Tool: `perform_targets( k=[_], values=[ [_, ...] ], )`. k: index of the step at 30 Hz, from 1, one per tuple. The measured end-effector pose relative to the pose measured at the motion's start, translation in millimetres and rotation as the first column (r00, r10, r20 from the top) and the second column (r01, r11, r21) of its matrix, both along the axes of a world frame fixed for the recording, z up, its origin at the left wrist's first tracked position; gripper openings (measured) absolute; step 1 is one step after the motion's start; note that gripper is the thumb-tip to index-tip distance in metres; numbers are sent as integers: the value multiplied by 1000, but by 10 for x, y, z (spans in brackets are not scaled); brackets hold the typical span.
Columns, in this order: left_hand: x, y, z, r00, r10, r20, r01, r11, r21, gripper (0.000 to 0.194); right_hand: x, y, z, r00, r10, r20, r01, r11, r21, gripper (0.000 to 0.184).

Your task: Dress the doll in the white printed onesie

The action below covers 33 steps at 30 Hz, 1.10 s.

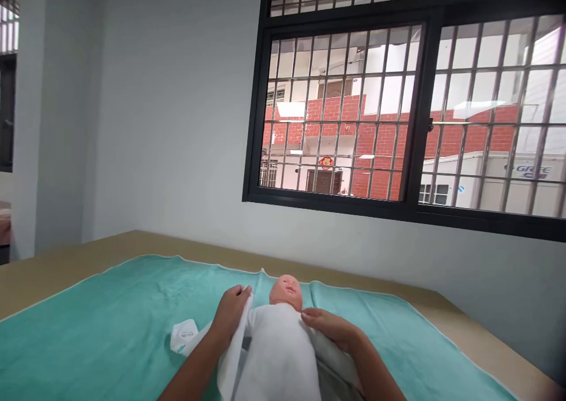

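Observation:
A baby doll [286,292] lies on its back on a teal towel [106,324], wrapped in a white cloth [276,354] up to the neck. My left hand [230,312] grips the cloth's edge beside the doll's shoulder, fingers closed round the fabric. My right hand [329,325] lies on the cloth at the doll's other shoulder, fingers together and pressed down on the fabric. A crumpled white corner [183,336] of cloth sticks out to the left of my left arm.
The towel covers a tan table [66,265] that stands against a grey wall. A large barred window [398,112] above shows red brick buildings outside. The table's right edge runs down toward the lower right corner.

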<state>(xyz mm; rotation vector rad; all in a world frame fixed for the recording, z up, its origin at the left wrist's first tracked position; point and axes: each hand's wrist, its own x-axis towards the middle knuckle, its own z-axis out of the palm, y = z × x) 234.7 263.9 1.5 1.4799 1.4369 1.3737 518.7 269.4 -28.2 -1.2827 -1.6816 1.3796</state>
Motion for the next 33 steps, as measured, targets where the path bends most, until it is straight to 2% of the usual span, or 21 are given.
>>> perform_targets(
  k=[3,7,11,15,20,23,25,27,28,30,32,33],
  values=[
    [10,8,-2,999,-29,-32,30,999,33,39,-51,-13,60,986,162,-30,-164,983,-87,55],
    [-102,15,63,997,-60,-39,62,996,58,39,-224,-30,126,952,264,-155,-274,961,-47,63],
    [-74,-80,207,989,-145,-34,148,982,115,35,-417,-67,172,943,255,-213,-262,965,-3,61],
    [68,-276,343,961,-253,-112,266,956,121,34,-550,-74,107,945,240,-224,-249,968,-15,60],
    [127,-380,345,906,-221,-362,250,968,35,31,-627,-35,-38,927,272,-258,-293,955,-47,57],
    [52,-414,358,874,-229,-429,251,968,-6,29,-641,-29,-32,940,268,-211,-281,959,-37,53],
    [-42,-490,442,858,-273,-436,287,957,-36,21,-648,-31,1,949,252,-191,-258,966,-8,51],
    [-154,-610,587,822,-403,-402,383,914,-132,15,-656,-32,30,954,236,-186,-236,971,24,49],
    [-210,-678,673,790,-495,-362,452,869,-202,25,-659,-31,38,955,235,-182,-234,972,30,50],
    [-311,-807,846,702,-662,-262,580,745,-329,44,-661,-29,40,956,244,-160,-244,969,20,51],
    [-392,-899,975,593,-783,-190,679,613,-404,48,-654,-31,33,961,253,-115,-255,967,0,52],
    [-425,-924,1011,552,-815,-178,708,571,-417,45,-647,-33,28,964,252,-87,-254,967,-6,52]
  ],
)
